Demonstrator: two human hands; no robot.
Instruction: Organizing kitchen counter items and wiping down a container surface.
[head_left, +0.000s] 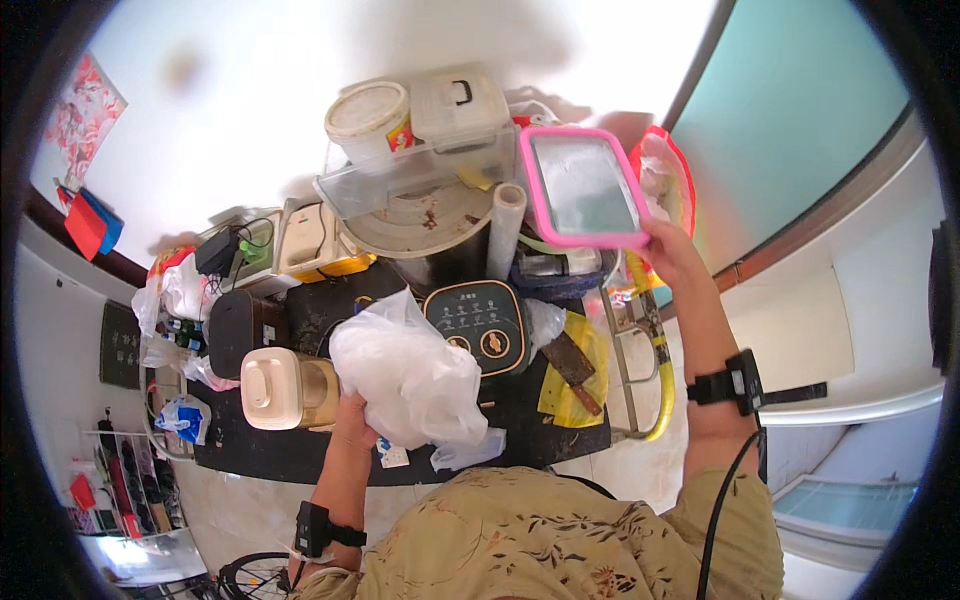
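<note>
With my right hand (670, 251) I grip the lower right corner of a pink-framed rectangular tray or lid (585, 187) with a shiny, see-through or reflective middle. It is held up over the table's back right. My left hand (358, 424) is at the lower left of a bunched white plastic bag (409, 367) and holds it; most of its fingers are hidden. The bag partly covers a dark square appliance with a control panel (480, 319). Left of the bag stands a container with a cream lid (271, 388). A cleaver (570, 356) lies on a yellow plastic bag (556, 397).
The black table (525, 442) bears a large round pot (442, 262) under a clear plastic bin (382, 180), a white tub (367, 112), an upright roll of plastic film (506, 232) and a dark box (241, 334). A yellow-and-metal rail (660, 375) curves around the table's right end.
</note>
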